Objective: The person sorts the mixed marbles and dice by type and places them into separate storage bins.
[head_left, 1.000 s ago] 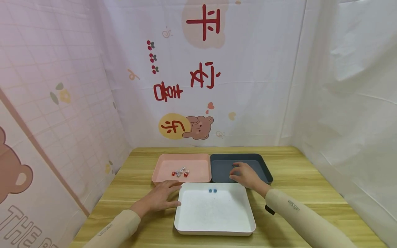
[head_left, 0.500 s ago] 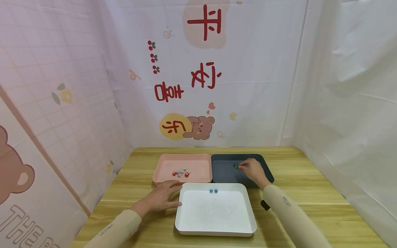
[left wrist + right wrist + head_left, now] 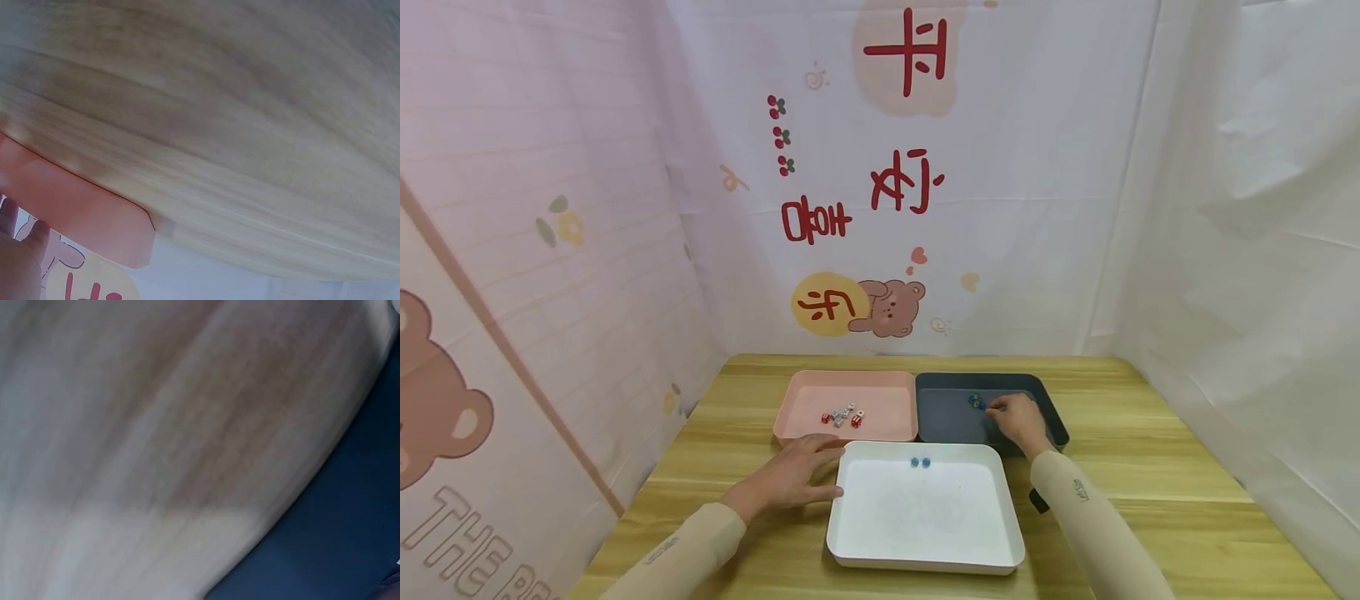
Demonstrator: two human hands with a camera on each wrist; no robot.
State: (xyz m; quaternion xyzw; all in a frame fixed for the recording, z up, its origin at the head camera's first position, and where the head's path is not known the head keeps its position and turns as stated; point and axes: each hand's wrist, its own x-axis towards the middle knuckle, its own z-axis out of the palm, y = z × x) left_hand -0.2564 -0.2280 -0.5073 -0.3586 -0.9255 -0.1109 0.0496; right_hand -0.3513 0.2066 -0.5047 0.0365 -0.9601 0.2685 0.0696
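Observation:
My right hand [image 3: 1021,419] is in the dark blue-grey tray [image 3: 951,429], fingers bent and fingertips together right beside a cluster of small blue-green pieces [image 3: 975,401]. I cannot tell whether a piece is between those fingertips. Two small round blue pieces like marbles [image 3: 921,462] lie near the far wall of the white tray [image 3: 925,533]. At that tray's left side is my left hand [image 3: 796,472], fingers extended and spread, thumb and fingertips at the rim. In the left wrist view, part of the left fingers [image 3: 25,240] shows at the lower left.
A pink tray [image 3: 850,381] adjoins the dark one on its left and holds several red and silvery-white dice [image 3: 842,415]. All three trays stand on a wood-grain table [image 3: 1120,433]. Printed white curtains [image 3: 1015,208] enclose its back and sides.
From spread over the dark tray, my right hand's fingers have come together at the cluster, then drawn slightly right and nearer. My left hand stays at the white tray. The head view shifts slightly.

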